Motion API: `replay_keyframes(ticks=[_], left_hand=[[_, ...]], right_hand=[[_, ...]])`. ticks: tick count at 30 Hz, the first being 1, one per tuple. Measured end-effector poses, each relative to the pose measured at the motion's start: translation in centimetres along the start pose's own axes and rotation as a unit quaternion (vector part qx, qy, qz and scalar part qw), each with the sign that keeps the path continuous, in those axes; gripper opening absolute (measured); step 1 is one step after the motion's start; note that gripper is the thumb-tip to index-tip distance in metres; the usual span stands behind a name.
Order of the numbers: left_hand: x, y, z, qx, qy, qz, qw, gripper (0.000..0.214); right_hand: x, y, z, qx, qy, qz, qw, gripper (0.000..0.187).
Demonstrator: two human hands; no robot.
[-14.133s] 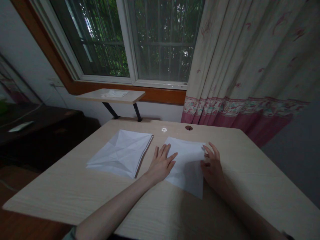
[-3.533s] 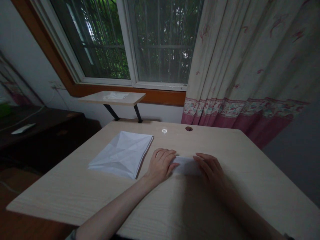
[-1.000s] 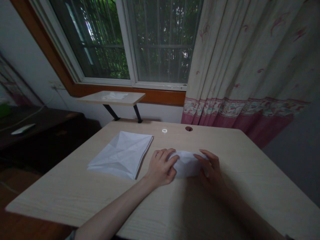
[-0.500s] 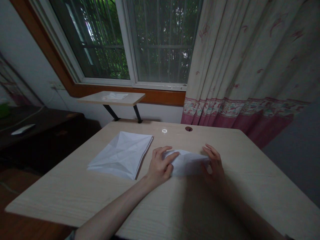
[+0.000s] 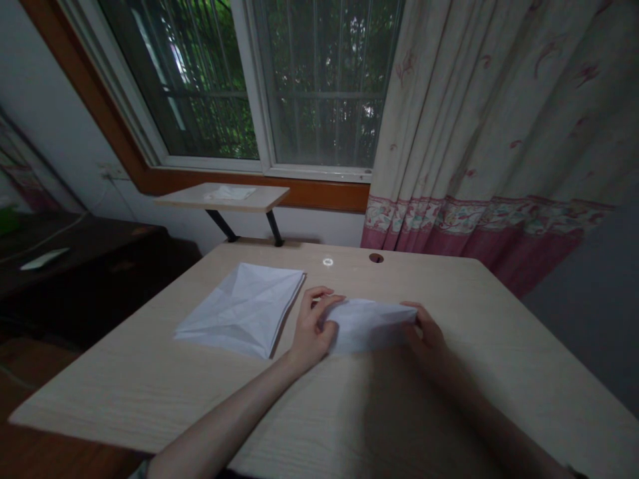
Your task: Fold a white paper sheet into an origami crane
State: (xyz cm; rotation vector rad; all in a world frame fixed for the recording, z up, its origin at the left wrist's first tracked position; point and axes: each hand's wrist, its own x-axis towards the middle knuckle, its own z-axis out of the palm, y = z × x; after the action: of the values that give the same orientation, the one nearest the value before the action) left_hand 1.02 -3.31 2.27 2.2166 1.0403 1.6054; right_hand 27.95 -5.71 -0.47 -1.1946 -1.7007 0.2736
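A folded sheet of white paper (image 5: 369,324) lies on the wooden desk in front of me, its top layer slightly raised. At its left end is my left hand (image 5: 315,326), with thumb and fingers closed on the paper's edge. My right hand (image 5: 424,332) pinches the right corner between thumb and fingers; part of it is in shadow. Left of my hands sits a stack of creased white paper sheets (image 5: 244,306), apart from the folded one.
The pale desk (image 5: 214,406) carries a raised shelf (image 5: 272,196) at the back left, with crumpled white tissue (image 5: 229,192) on it. A round cable hole (image 5: 376,258) is near the back edge. A curtain (image 5: 479,166) hangs behind at the right.
My left hand has drawn back to the left end of the paper, its index finger no longer stretched across it. My right fingers have closed on the right corner.
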Motion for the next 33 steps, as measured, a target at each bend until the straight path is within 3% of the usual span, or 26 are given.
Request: replay_keyframes(ticks=[3,10,17,28,33], left_hand=[[-0.1,-0.2,0.1,-0.004,0.002,-0.007,1.0,0.053],[0.0,0.0,0.1,0.01,0.01,-0.005,1.0,0.054],[0.1,-0.1,0.4,-0.016,0.06,0.025,0.998,0.048],[-0.3,-0.8,1.1,-0.13,0.014,-0.072,0.989,0.049],[-0.4,-0.5,1.4,-0.183,0.023,-0.148,0.972,0.062]], right_hand=[[-0.1,-0.5,-0.1,-0.014,-0.019,0.058,0.998,0.014],[0.1,-0.8,-0.3,0.012,-0.022,0.084,0.996,0.014],[-0.1,0.6,0.0,0.077,0.007,0.128,0.989,0.028],[-0.2,0.4,0.3,0.055,0.008,0.106,0.993,0.037],[-0.8,1.2,0.4,0.043,0.0,0.033,0.999,0.045]])
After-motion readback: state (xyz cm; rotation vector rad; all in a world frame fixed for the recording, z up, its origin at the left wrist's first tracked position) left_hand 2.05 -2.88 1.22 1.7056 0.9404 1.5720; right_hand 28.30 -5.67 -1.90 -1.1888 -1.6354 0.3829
